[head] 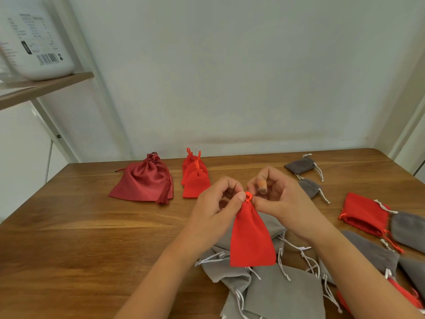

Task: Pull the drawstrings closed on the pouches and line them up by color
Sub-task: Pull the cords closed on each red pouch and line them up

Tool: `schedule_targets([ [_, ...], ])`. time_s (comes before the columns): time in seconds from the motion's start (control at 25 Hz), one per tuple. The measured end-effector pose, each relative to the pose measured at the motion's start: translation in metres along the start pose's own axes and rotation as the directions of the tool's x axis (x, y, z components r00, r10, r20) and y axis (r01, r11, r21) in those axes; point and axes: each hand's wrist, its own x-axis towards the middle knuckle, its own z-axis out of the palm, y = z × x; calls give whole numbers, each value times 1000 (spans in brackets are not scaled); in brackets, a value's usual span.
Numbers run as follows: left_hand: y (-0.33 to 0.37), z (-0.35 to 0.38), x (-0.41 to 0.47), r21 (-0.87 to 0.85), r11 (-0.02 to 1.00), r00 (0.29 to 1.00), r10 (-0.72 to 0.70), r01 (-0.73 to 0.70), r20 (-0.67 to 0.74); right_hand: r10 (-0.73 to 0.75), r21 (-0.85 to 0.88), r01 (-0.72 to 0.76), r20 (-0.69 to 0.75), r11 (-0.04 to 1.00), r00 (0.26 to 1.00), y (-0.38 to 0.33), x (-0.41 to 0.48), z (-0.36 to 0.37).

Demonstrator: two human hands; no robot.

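Pinching tight, my left hand [218,203] and right hand [276,199] hold the red pouch [251,238] by its cinched neck, right of the maroon pouch [145,180] and nearer me, with the red row [195,178] lined up just beside that maroon one and the grey heap [282,293] further right left to draw.

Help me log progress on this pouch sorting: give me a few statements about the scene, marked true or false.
1. The left hand and right hand both pinch the red pouch at its neck. True.
2. The satin pouch lies open. False: its mouth is cinched.
3. Closed red pouches lie lined up beside it. True.
4. The gray pouches have red strings. False: their strings are white.
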Motion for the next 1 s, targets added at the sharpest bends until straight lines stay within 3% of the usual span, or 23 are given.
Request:
schedule_targets([
  [0.2, 1, 5, 0, -95, 994, 999, -48, 47, -14, -16, -29, 16, 11, 999, 1000, -3, -2, 9],
  [0.32, -6, 7, 1, -130, 989, 997, -77, 74, -13, -33, -68, 27, -95, 997, 995, -2, -2, 13],
  [0.48, -9, 9, 3, -150, 988, 991, -48, 29, -127, -131, -160, 93, -245, 983, 961, -3, -2, 19],
  [0.68, -8, 8, 2, -220, 975, 994, -59, 37, -92, -135, -143, 107, -205, 984, 969, -4, -4, 21],
  [0.88, 3, 8, 0, -439, 891, 991, -136, 119, -7, -141, -133, 118, -178, 984, 974, -5, -3, 18],
  [1.0, -1, 5, 3, -414, 906, 995, -99, 87, -9, -130, -104, 111, -193, 988, 972, -6, -2, 16],
])
